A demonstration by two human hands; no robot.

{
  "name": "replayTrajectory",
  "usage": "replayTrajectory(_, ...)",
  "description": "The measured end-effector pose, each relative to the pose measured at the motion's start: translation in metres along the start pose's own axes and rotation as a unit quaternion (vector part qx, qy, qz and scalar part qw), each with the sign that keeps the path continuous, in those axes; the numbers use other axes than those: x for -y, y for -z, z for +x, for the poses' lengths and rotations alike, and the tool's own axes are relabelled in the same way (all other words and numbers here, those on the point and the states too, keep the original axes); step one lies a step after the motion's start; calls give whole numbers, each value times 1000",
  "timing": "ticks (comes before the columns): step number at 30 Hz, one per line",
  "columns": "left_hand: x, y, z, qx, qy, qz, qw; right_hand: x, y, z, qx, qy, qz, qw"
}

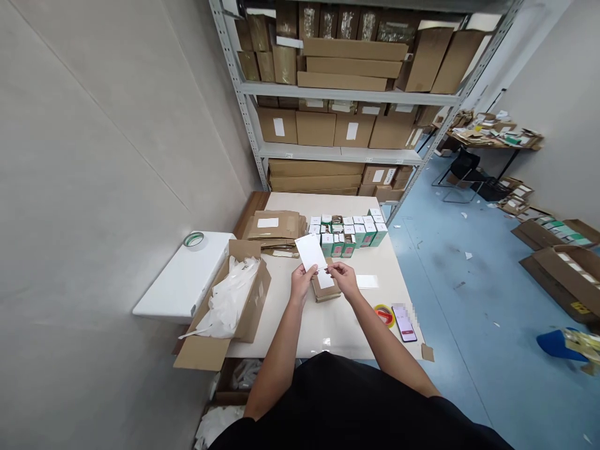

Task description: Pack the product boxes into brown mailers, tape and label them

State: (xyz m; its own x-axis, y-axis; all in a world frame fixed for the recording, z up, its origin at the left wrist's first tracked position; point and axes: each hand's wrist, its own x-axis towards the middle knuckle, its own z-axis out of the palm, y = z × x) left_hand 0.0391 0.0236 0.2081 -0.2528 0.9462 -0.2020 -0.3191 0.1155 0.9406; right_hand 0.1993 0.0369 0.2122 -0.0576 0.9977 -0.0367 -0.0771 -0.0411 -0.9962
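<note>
Clustering beyond the white card [309,251], green boxes [359,235] flank stacked cardboard [285,228].

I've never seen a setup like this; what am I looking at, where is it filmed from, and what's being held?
There is no machine: these are a person's bare hands, in one picture from a camera on their head, looking forward and down. The left hand has a white sheet in its grip. The right hand is at the sheet's lower edge; its exact hold is too small to make out. Below them, brown cardboard lies on the pale table, along with green-and-white boxes, flat cardboard, a yellow roll and a phone.
</note>
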Motion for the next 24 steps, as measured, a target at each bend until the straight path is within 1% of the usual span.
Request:
replayTrajectory(15, 4, -7, -13, -8, -5, 2, 1000, -1, 2, -5, 14, -5, 19, 1000)
replayTrajectory(20, 5, -12, -18, -17, -10, 10, 1000, 3, 8, -7, 28, -3, 14, 999)
replayTrajectory(24, 2, -15, -22, -30, -25, 23, 999, 4, 15, -8, 30, -5, 9, 1000)
